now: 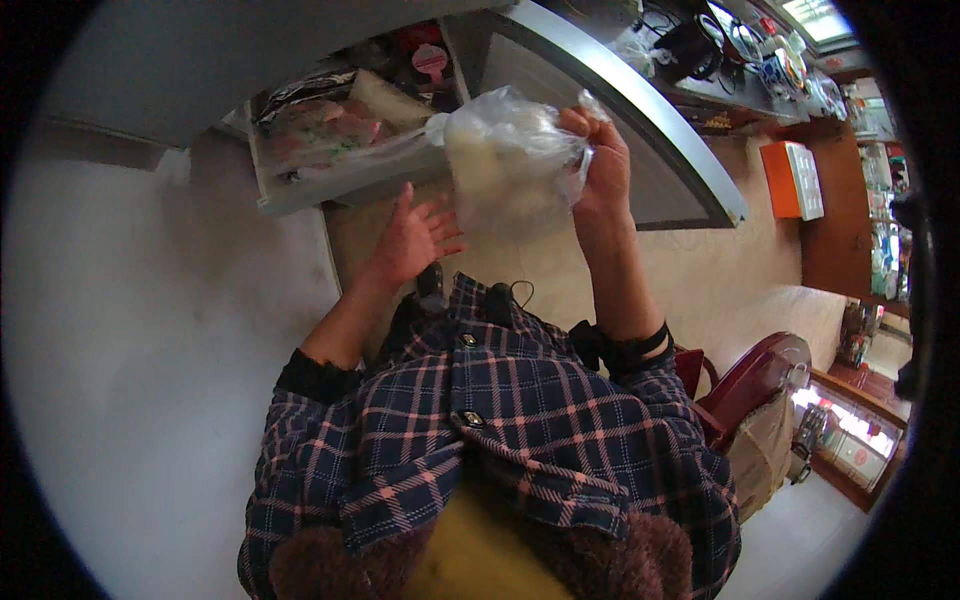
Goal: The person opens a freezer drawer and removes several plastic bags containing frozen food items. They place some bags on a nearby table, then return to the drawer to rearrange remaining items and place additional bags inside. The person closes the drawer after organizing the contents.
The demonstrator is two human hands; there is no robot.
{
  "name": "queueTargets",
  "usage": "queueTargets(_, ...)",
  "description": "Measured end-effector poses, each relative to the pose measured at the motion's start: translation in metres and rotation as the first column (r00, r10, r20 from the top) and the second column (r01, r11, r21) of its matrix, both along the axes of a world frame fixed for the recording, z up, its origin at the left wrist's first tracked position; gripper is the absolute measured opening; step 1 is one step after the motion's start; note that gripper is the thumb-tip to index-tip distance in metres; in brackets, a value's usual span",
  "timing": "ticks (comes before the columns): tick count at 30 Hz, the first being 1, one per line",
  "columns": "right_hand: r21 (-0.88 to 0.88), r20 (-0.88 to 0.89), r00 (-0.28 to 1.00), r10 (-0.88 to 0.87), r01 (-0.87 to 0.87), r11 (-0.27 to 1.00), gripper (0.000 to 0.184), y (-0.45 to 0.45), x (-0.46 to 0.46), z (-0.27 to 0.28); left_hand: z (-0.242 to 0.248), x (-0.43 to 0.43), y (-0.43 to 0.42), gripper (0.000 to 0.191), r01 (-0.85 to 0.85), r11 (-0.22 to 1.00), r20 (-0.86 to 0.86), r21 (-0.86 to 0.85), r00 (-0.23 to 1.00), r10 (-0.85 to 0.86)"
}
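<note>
My right hand [604, 161] grips the bunched top of a clear plastic bag [517, 161]. Pale, yellowish contents show through the film, but blur hides what they are. To the left, my left hand [422, 238] is held with fingers spread and nothing in it, just short of the bag. Behind both hands a freezer drawer [356, 165] is pulled out, holding several wrapped packages [322, 127]. A round pink lid or tag [430, 60] shows at its back right. Part of the bag's film stretches left across the drawer front.
The fridge door [600, 97] stands open at the right of the drawer. A white wall [97, 300] rises on my left. Farther right are an orange-and-white box [791, 180], a counter with a dark kettle [690, 49], and a dark red round stool or chair [757, 379].
</note>
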State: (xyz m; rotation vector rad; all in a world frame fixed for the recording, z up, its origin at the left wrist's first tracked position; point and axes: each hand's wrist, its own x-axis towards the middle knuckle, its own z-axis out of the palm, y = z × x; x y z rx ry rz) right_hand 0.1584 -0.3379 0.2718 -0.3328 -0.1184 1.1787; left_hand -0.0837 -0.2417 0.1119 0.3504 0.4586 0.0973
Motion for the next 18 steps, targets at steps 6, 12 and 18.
queueTargets(6,-0.224,0.386,0.918,0.093,-0.005,0.975,0.029,-0.044,-0.012,0.003,0.087,0.068,-0.03,0.087,-0.117,0.947,0.314,0.3,0.949,0.018)
queueTargets(12,-0.163,0.567,0.816,-0.11,0.243,0.956,0.04,-0.109,0.008,0.012,0.093,0.103,-0.068,0.084,0.071,0.947,0.267,0.313,0.951,-0.159)
queueTargets(18,-0.095,0.788,0.572,-0.228,0.478,0.873,0.074,-0.172,0.022,0.01,0.084,0.14,-0.088,0.087,0.12,0.953,0.361,0.279,0.906,-0.221)
